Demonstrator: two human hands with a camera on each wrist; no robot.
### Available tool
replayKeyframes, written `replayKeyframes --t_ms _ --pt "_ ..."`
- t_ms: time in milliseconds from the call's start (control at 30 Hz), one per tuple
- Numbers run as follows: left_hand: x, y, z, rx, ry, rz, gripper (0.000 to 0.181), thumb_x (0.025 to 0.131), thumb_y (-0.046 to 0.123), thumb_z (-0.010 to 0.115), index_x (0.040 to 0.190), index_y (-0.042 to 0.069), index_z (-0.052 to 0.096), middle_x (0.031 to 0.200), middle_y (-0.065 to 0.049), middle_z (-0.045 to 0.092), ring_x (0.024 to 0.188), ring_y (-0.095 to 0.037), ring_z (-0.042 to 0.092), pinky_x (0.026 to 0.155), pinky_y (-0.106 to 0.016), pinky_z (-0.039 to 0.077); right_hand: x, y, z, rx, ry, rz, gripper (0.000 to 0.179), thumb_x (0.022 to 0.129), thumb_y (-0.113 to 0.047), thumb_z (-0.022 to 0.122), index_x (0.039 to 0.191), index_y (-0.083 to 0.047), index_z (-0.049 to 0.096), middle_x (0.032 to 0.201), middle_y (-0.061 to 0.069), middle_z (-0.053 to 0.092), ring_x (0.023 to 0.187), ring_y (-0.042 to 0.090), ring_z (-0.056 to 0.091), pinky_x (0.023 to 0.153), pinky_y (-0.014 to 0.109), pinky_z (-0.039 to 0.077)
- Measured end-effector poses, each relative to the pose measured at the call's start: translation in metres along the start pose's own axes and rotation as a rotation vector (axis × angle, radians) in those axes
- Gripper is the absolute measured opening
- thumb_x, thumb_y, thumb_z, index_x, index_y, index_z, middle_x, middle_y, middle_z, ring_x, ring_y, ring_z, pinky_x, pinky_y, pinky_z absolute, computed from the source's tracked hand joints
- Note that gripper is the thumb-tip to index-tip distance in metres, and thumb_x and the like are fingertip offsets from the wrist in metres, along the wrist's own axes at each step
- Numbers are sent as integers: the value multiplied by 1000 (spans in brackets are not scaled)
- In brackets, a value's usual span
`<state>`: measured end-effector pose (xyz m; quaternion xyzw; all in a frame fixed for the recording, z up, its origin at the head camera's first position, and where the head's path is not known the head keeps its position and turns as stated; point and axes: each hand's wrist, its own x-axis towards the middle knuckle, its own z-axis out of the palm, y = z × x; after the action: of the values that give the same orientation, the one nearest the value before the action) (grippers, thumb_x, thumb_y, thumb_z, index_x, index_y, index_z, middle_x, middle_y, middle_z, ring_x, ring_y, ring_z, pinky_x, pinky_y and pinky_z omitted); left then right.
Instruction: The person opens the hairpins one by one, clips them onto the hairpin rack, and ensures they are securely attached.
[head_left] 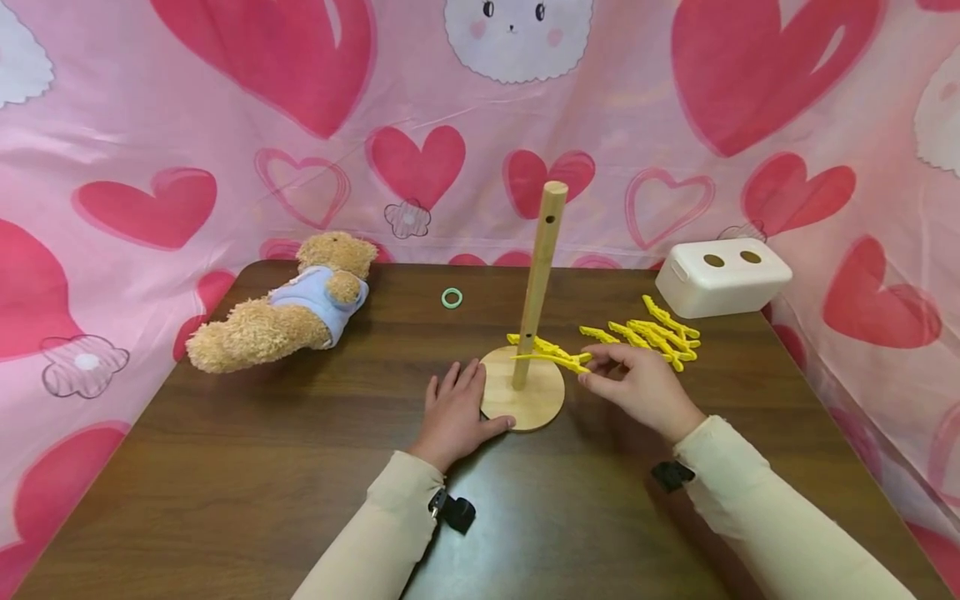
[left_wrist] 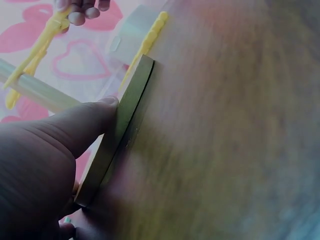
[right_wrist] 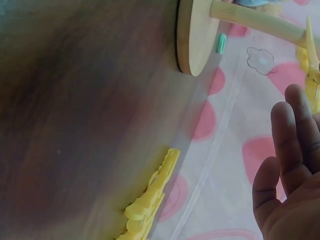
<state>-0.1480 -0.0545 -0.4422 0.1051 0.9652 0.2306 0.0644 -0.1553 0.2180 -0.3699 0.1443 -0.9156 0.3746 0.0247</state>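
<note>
My right hand (head_left: 641,387) pinches the tail end of a yellow alligator hair clip (head_left: 573,362). The clip's two long arms are spread, one in front of and one behind the lower part of an upright wooden post (head_left: 540,275). In the left wrist view the clip (left_wrist: 42,42) straddles the post. The post rises from a round wooden base (head_left: 543,404). My left hand (head_left: 459,412) rests on the left side of this base, fingers extended and thumb over its front edge. The right wrist view shows the right hand's other fingers (right_wrist: 282,130) off the clip.
Several more yellow clips (head_left: 660,337) lie in a pile right of the post. Behind them stands a white box (head_left: 723,283) with two round holes. A small green ring (head_left: 452,298) lies at the back, and a teddy bear (head_left: 307,304) in blue lies at left.
</note>
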Motion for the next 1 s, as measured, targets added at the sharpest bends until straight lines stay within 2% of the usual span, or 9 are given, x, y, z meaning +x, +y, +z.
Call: replayKeyframes --t_ms 267,600,1000 --pt "-1 1 -4 17 -10 -1 99 84 65 70 158 10 32 165 -8 26 152 -35 17 118 -62 7 3 -3 -1 33 4 -10 30 87 -19 80 112 -5 74 92 2 72 83 19 63 70 29 53" --pt "-1 4 -7 27 -44 -11 99 85 66 68 159 12 31 165 -6 24 153 -36 13 118 -63 4 11 -14 8 -2 -36 -60 31 87 -23 80 113 -7 75 90 -1 70 80 16 62 71 32 54" --pt "-2 6 -5 7 -21 -5 99 84 65 70 158 12 32 165 -7 27 152 -36 15 118 -63 5 10 -13 10 60 -50 7 34 89 -24 78 118 -8 71 95 1 70 85 19 62 76 34 54"
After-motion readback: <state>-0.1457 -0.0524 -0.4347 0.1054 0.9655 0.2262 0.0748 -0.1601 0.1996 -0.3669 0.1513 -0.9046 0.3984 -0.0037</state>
